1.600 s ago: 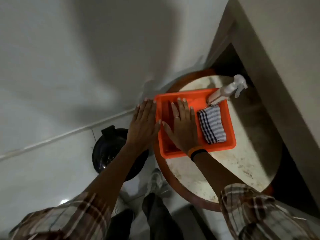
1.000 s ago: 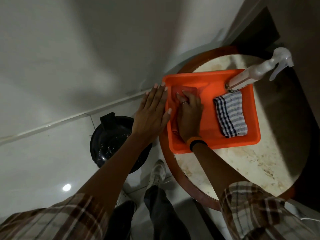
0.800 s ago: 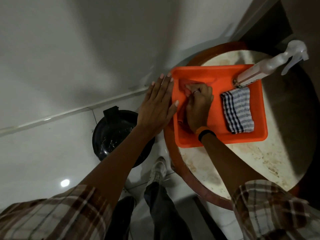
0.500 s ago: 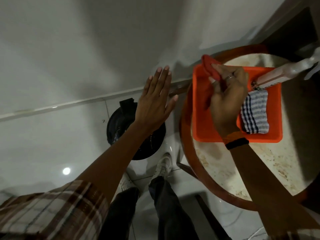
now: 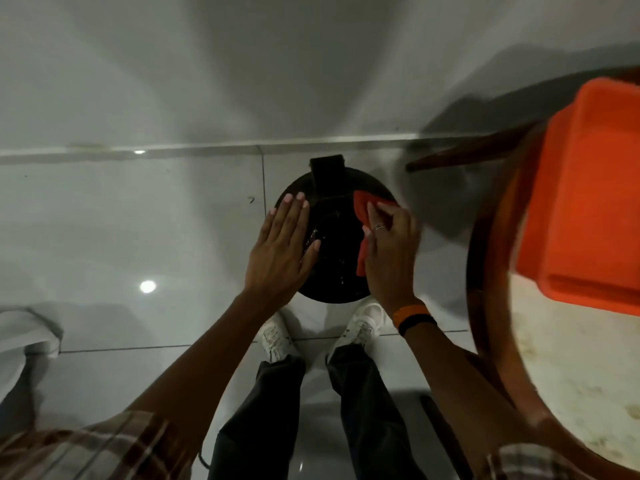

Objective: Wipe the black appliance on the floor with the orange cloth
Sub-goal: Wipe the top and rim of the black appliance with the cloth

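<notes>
A round black appliance (image 5: 337, 237) with a glossy lid and a black handle at its far side stands on the white tiled floor by the wall. My right hand (image 5: 389, 251) grips the orange cloth (image 5: 362, 221) over the appliance's right half; whether the cloth touches the lid I cannot tell. My left hand (image 5: 282, 247) is flat with fingers spread over the appliance's left edge and holds nothing.
A round wooden-rimmed table (image 5: 485, 271) with a pale stained top stands at the right, bearing an orange tray (image 5: 588, 202). My white shoes (image 5: 277, 336) stand just in front of the appliance. A white wall runs behind it, and pale fabric (image 5: 24, 330) lies at the left.
My right hand picked the orange cloth out of the tray and carried it down over the black appliance. My left hand left the tray's edge and moved over the appliance. The view swung left.
</notes>
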